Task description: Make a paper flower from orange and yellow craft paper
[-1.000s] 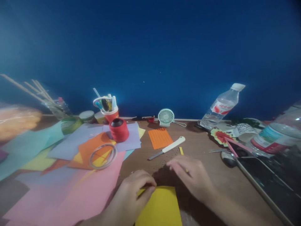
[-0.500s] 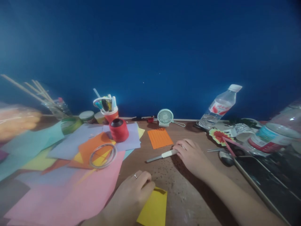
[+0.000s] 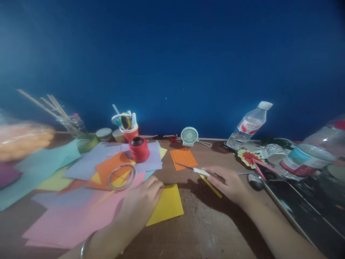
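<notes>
Left hand [image 3: 142, 196] rests released, pinning the yellow sheet [image 3: 168, 205] — right hand [image 3: 229, 181] fingers grasp the knife [image 3: 195, 169]; best keep its blade clear of that palm

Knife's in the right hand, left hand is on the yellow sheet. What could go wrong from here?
1. The right hand holds the knife with its bare blade pointing left, its tip at the near edge of the orange pleated paper. It could nick that sheet.
2. The left hand presses the yellow paper on the side the blade points to. A slip might reach the fingers.
</notes>
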`<state>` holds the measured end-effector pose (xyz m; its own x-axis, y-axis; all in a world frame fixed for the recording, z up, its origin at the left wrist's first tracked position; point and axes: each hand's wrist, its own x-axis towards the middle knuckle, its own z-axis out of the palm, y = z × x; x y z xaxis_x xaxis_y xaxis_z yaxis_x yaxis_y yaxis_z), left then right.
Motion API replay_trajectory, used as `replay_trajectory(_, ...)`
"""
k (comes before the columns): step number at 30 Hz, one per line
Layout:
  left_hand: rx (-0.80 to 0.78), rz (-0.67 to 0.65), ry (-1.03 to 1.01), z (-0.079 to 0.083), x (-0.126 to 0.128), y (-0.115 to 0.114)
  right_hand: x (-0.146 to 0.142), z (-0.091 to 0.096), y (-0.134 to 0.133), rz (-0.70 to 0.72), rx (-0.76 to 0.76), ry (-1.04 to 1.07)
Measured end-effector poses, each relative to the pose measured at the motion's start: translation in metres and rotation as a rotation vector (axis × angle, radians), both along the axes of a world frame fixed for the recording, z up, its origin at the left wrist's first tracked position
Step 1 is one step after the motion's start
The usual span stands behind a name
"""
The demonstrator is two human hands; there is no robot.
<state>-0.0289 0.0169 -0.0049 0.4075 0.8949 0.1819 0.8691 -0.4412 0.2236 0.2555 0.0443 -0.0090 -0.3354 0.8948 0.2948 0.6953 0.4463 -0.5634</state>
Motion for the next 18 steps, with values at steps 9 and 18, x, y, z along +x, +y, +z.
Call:
replay_trajectory(9, -0.052, 0.008, -0.010, 0.003, -0.005, 0.011, -0.008, 0.001, -0.002, 0.316, -0.062, -0.177)
replay_trajectory(18, 0.069, -0.127, 0.064, -0.002, 0.006, 0.002, -0.022, -0.001, -0.009, 0.307, -0.110, -0.314)
